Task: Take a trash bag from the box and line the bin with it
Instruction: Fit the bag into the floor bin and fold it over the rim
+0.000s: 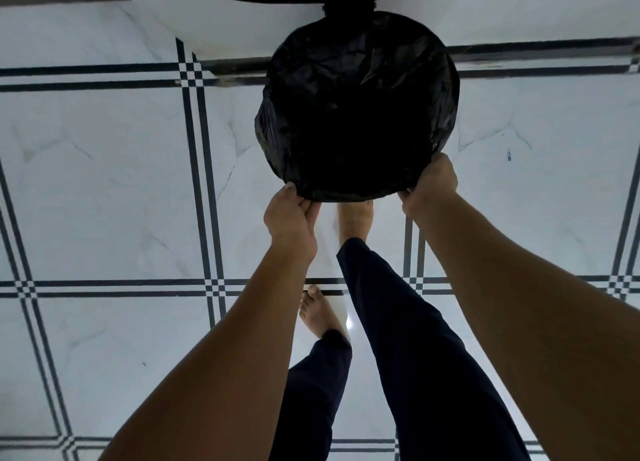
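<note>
Trash bag (pixel 360 90), black and crinkled, is sitting in the round bin, its mouth facing straight up toward the camera and its length running down into the dark inside. Its edge is folding over the bin's near rim (pixel 349 194), hiding the bin itself. The left hand (pixel 291 218) is pinching the plastic at the near-left part of the rim, fingers curled together. The right hand (pixel 431 187) is gripping the near-right part, fingers closed over the edge. The bin is standing on the white tiled floor (pixel 104 170), just beyond a bare foot (pixel 355 218) in dark trousers.
</note>
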A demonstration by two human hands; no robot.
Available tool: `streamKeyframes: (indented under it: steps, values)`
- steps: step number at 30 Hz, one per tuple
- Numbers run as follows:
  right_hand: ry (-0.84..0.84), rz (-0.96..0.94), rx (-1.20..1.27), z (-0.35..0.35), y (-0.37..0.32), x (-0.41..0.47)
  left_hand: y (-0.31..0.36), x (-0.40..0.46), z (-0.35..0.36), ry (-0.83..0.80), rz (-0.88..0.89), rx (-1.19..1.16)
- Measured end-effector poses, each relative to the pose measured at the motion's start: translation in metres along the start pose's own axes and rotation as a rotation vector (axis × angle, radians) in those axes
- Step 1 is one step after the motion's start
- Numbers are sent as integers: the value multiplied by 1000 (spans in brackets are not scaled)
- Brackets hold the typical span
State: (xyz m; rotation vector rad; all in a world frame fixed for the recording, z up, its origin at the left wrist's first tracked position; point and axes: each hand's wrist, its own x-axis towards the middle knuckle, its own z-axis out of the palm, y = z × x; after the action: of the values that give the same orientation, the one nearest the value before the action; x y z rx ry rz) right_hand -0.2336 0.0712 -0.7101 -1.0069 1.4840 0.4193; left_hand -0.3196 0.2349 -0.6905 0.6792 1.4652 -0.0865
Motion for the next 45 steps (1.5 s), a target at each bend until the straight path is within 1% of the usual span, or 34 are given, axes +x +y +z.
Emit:
streamKeyframes:
  steps: [2,4,5,7,8,9,10,11,12,13,14,15,16,17,19,20,22,23,24,26,28,30,31,32,33,34,35,36,37,38,40,41,43,45]
  values:
    - [-34,-14,-37,1,-5,6,6,7,-3,-71,-57,-89]
    - [-77,-1,-44,5,-8,8,13,18,2,-98,-109,-136]
    - [-74,23,-19,6,-9,10,16,18,6,-88,-117,-127]
    - [-60,35,-102,8,-10,17,21,20,7,-60,-139,-140]
    - [-26,16,-142,10,-10,18,21,25,7,-82,-135,-118]
    - [17,-30,-180,11,-11,19,24,25,8,-54,-111,-38]
    - [83,-141,-271,13,-12,14,25,26,10,2,-100,8]
    - [171,-297,-373,13,-16,9,25,30,10,48,-43,161]
    - [232,-436,-308,12,-21,7,28,28,14,150,22,298]
    - [250,-564,-184,11,-24,6,31,34,16,272,184,458]
    - [257,-724,-174,12,-26,3,35,35,18,321,356,407]
    - [251,-844,-190,18,-30,3,41,31,22,296,533,357]
    - [195,-906,-281,25,-30,0,47,29,28,263,620,304]
    - [124,-950,-369,30,-31,0,50,26,36,198,692,340]
    - [30,-981,-525,45,-34,3,56,25,54,59,728,517]
    - [23,-988,-615,51,-38,6,59,26,64,50,747,620]
    - [22,-961,-756,58,-50,14,65,37,78,128,783,862]
    - [12,-924,-794,60,-57,20,68,45,82,169,786,980]
    - [4,-890,-825,62,-63,26,71,51,85,190,765,1038]
    - [15,-895,-899,64,-71,34,77,63,88,188,716,1098]
    - [23,-865,-918,66,-74,38,87,75,86,125,660,1037]
    - [53,-820,-897,70,-77,36,98,86,81,31,543,901]
    - [101,-819,-909,73,-78,33,103,87,80,39,533,896]
    - [190,-850,-940,76,-79,29,107,87,80,62,560,916]
    - [287,-934,-958,78,-78,26,110,82,81,92,634,915]
    - [332,-1069,-940,79,-78,23,112,78,84,115,733,904]
    - [299,-1212,-894,80,-77,20,112,75,88,111,833,883]
    - [219,-1323,-857,83,-76,18,112,70,93,73,898,860]
    - [134,-1402,-865,88,-76,19,112,70,98,18,922,845]
    - [68,-1442,-920,94,-78,21,112,71,104,-42,902,847]
    - [-36,-1401,-1098,106,-81,27,112,77,118,-123,779,886]
    - [-63,-1347,-1163,111,-82,29,115,80,123,-124,739,920]
    - [-47,-1241,-1231,116,-86,35,123,88,127,-113,670,946]
    - [-51,-1157,-1239,116,-89,38,130,95,123,-149,601,893]
